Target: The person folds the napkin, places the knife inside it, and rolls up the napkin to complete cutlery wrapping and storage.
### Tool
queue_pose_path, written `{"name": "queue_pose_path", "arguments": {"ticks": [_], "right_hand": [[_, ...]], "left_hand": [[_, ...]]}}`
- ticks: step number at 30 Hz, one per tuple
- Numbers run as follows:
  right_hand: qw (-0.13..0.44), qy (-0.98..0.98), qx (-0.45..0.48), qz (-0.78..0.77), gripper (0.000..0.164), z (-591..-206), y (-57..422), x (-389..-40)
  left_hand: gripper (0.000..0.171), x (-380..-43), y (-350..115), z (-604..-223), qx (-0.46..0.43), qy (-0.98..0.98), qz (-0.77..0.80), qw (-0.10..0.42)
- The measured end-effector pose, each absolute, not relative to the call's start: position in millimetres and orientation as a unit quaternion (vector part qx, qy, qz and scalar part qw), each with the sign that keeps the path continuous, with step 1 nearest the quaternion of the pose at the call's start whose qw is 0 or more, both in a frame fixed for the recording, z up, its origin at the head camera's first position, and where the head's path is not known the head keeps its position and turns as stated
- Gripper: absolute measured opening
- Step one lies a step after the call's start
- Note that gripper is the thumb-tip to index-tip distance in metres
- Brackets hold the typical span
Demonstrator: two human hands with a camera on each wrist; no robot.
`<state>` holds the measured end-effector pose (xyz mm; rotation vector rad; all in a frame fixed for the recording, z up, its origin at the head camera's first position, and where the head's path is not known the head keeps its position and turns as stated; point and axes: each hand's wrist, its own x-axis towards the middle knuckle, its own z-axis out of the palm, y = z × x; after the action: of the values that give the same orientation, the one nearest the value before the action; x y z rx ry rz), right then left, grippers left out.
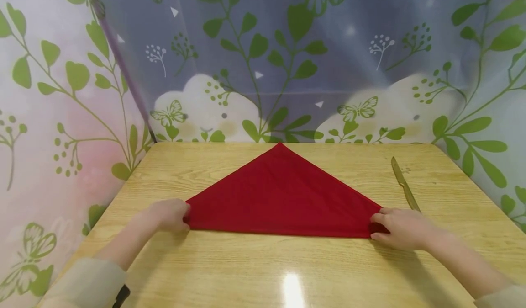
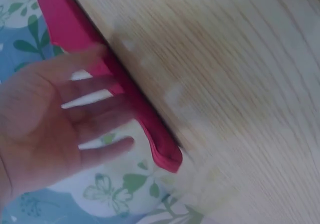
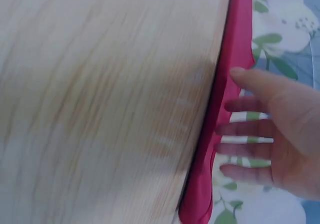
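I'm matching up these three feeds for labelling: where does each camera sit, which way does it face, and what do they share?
Head: worn on the head, looking forward and down at the wooden table, the red cloth and a knife; both forearms, left hand and right hand show.
Left wrist: by the left hand, facing its fingers against the cloth's edge.
Right wrist: by the right hand, facing its fingers at the cloth's edge.
Shared: all three show the red cloth and the table.

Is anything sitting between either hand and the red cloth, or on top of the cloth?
Nothing visible. The left hand touches the left corner of the red cloth and the right hand its right corner. The knife lies beyond the right hand on the table, apart from the cloth.
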<state>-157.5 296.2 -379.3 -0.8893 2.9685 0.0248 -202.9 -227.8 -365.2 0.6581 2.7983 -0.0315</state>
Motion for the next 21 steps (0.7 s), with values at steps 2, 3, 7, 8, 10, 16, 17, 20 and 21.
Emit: {"name": "queue_pose_path", "arguments": {"ticks": [2,3,7,8,10,16,17,20,21], "right_hand": [[0.013,0.961,-0.273,0.025,0.038,-380,289,-158],[0.014,0.963,-0.267,0.035,0.045,-382,285,-159],[0.032,0.966,-0.249,0.054,0.056,-386,274,-160],[0.036,0.967,-0.247,0.056,0.057,-387,272,-161],[0.044,0.969,-0.239,0.052,0.059,-386,270,-161],[0.064,0.975,-0.212,0.023,0.059,-384,268,-161],[0.062,0.976,-0.209,0.020,0.057,-384,267,-161],[0.050,0.977,-0.204,0.025,0.053,-387,266,-160],[0.046,0.977,-0.205,0.029,0.052,-388,266,-160]], "left_hand": [[0.015,-205,-221,-368,0.255,0.959,-0.004,0.121],[0.018,-206,-216,-370,0.272,0.956,-0.003,0.113],[0.037,-205,-201,-376,0.314,0.945,-0.008,0.094],[0.040,-205,-198,-377,0.312,0.945,-0.001,0.098],[0.043,-203,-195,-377,0.304,0.947,0.005,0.103],[0.046,-201,-193,-376,0.290,0.951,0.020,0.108],[0.047,-201,-193,-376,0.291,0.950,0.021,0.108],[0.046,-202,-194,-377,0.291,0.950,0.025,0.108],[0.046,-202,-194,-377,0.289,0.951,0.025,0.108]]}}
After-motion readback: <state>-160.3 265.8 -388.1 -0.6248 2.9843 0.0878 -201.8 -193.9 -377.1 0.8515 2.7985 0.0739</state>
